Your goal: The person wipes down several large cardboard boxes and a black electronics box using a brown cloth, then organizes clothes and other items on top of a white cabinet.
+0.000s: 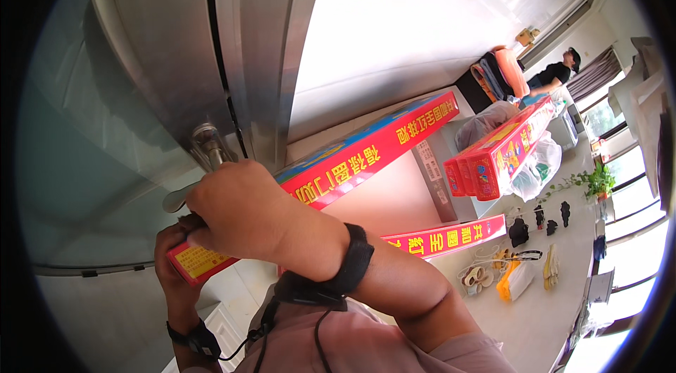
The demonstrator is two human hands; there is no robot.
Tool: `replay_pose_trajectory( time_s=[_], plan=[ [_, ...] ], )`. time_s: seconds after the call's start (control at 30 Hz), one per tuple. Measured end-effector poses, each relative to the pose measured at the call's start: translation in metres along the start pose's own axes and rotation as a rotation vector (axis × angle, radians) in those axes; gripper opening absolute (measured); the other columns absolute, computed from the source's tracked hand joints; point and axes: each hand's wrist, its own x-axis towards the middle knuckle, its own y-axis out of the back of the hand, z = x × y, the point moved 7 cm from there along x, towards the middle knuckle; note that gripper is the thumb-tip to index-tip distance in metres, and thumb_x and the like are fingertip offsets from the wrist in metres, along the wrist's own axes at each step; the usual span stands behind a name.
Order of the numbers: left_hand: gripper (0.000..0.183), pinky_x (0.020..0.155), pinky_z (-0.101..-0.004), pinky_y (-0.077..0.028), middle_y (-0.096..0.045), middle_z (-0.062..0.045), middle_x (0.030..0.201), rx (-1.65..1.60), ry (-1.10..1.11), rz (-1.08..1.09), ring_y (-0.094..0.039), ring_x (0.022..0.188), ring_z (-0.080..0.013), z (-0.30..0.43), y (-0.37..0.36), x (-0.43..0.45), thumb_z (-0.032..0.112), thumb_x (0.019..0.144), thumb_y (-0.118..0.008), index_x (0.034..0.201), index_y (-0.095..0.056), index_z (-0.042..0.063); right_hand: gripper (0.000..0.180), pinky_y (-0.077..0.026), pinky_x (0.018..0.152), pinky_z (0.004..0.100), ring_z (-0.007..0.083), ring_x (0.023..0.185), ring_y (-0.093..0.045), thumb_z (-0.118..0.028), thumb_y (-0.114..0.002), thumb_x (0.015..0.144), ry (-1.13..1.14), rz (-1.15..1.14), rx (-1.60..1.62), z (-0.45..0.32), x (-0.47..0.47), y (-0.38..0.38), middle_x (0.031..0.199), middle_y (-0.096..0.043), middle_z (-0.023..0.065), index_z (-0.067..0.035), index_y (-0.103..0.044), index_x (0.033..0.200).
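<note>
My right hand (pixel 248 209), with a black wrist strap, is closed at the lever handle (pixel 177 199) of a metal-framed glass door (pixel 105 125); the lever's tip shows past the knuckles. Just below, my left hand (pixel 174 262) holds the end of a red cardboard box (pixel 203 265) with a yellow panel; its fingers are partly hidden. Behind my right hand and forearm lie a long red and blue box (pixel 364 162) and another long red box (pixel 449 236), both with yellow writing. Whether the held end belongs to either is hidden by my arm.
Red boxes (pixel 486 170) stand beside plastic bags (pixel 538 167). Farther off are folded textiles (pixel 501 75), a person in a black top and cap (pixel 554 72), and a potted plant (pixel 599 180) near windows. Shoes (pixel 478 278) and a yellow and white bag (pixel 512 280) lie on the floor.
</note>
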Motion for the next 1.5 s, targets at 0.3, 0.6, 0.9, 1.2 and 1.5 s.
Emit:
replay_pose_trajectory(
  time_s=[0.3,0.6,0.9,1.2,1.5],
  plan=[
    [0.076,0.097,-0.0337,-0.045,-0.051,-0.009,0.123,-0.171,0.15,0.12,-0.053,0.113,-0.0203,-0.006,-0.003,-0.003,0.015,0.067,-0.089,0.128,-0.045,0.004,0.021,-0.051,0.068,0.0418,0.0323,0.08,-0.062,-0.023,-0.074,0.081,-0.114,0.606,-0.281,0.042,-0.072,0.045,0.088,-0.063,0.0114,-0.005,-0.063,0.086],
    [0.07,0.097,-0.0331,-0.043,-0.051,-0.007,0.121,-0.155,0.194,0.02,-0.052,0.112,-0.0177,0.009,-0.036,0.024,0.018,0.076,-0.085,0.13,-0.043,0.002,0.036,-0.053,0.071,0.0342,0.0255,0.075,-0.063,-0.004,-0.065,0.081,-0.487,0.728,0.356,0.075,-0.154,0.029,0.092,-0.061,0.0133,-0.005,-0.051,0.114],
    [0.069,0.093,-0.0358,-0.05,-0.063,-0.016,0.113,-0.004,0.132,-0.184,-0.063,0.106,-0.023,0.035,-0.128,0.081,0.009,0.074,-0.085,0.128,-0.044,0.0,0.092,-0.05,0.074,0.0261,0.0121,0.097,-0.056,0.005,-0.056,0.08,-0.725,0.895,1.205,0.147,-0.191,-0.015,0.12,-0.053,0.0129,-0.011,-0.011,0.158],
    [0.068,0.088,-0.0368,-0.05,-0.065,-0.019,0.112,0.131,-0.005,-0.221,-0.065,0.105,-0.0287,0.042,-0.196,0.124,0.012,0.078,-0.082,0.13,-0.042,-0.002,0.09,-0.046,0.056,0.0233,0.0115,0.074,-0.056,0.007,-0.054,0.079,-0.555,1.05,1.251,0.197,-0.172,0.008,0.104,-0.052,0.0055,-0.014,-0.015,0.156],
    [0.065,0.089,-0.0396,-0.05,-0.064,-0.024,0.115,0.141,0.037,-0.192,-0.063,0.11,-0.0359,0.036,-0.209,0.149,0.014,0.082,-0.078,0.132,-0.041,-0.002,0.082,-0.046,0.058,0.0215,0.0111,0.078,-0.057,0.004,-0.053,0.078,-0.579,1.123,1.223,0.213,-0.15,0.026,0.105,-0.056,0.0067,-0.016,-0.025,0.153]
  ],
)
